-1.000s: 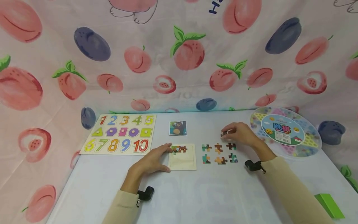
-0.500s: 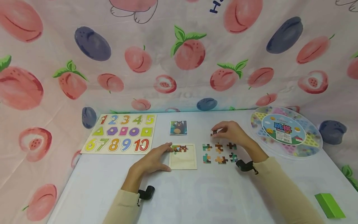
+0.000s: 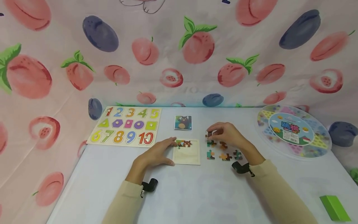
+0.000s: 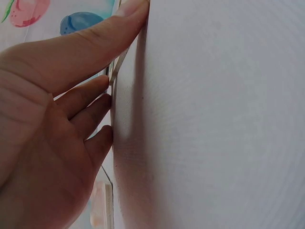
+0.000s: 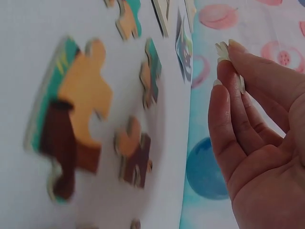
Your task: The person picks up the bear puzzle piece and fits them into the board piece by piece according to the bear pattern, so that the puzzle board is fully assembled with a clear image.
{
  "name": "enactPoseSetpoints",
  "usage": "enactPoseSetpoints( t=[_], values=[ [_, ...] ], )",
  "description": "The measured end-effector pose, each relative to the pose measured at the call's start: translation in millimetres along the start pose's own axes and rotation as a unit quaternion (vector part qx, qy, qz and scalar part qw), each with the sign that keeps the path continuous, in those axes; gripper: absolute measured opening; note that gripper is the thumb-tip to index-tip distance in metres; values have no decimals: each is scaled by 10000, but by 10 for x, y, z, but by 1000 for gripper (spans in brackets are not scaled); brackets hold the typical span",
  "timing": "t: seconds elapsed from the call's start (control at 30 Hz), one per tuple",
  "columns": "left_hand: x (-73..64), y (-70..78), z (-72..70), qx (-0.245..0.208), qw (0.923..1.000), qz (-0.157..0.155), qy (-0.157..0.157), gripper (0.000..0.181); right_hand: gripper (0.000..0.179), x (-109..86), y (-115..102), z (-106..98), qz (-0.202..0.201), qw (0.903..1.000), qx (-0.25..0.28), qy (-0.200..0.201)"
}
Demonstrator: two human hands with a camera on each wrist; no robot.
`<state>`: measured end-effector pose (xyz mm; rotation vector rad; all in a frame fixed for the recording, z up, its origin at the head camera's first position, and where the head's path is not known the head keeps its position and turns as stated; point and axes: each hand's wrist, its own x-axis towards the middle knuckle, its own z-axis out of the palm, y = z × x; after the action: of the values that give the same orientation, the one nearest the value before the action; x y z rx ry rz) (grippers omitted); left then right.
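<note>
In the head view my left hand (image 3: 156, 154) rests at the left side of a small wooden puzzle tray (image 3: 186, 157), fingers near its upper left corner, thumb by the lower left. Bear-picture pieces (image 3: 184, 143) lie along the tray's top edge. My right hand (image 3: 226, 134) pinches a small puzzle piece (image 3: 208, 134) between thumb and fingers, raised above the table right of the tray. In the right wrist view the held piece (image 5: 223, 50) shows its pale edge. Below that hand lie several loose puzzle pieces (image 3: 225, 156), partly hidden by it.
A bear picture card (image 3: 183, 123) lies behind the tray. To the left is a number and shape board (image 3: 123, 124). A round board game package (image 3: 292, 129) stands at the back right, a green block (image 3: 335, 207) at the front right. Fruit-patterned cloth (image 3: 193, 74) hangs behind.
My right hand has moved left toward the tray with the pinched puzzle piece. My left hand stays at the tray. The head view has shifted slightly downward.
</note>
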<state>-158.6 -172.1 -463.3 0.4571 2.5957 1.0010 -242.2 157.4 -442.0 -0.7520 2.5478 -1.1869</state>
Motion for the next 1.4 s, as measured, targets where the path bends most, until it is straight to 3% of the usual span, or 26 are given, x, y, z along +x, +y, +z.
enactPoseSetpoints(
  t=[0.8,1.4],
  values=[
    [8,44,-3,-17,9999,-172,4,72,27,169,-253,485,-228,9982,-296,-473],
    [13,43,4,2,9998,-212,-15,71,24,241,-232,591,188,9974,-600,-351]
  ],
)
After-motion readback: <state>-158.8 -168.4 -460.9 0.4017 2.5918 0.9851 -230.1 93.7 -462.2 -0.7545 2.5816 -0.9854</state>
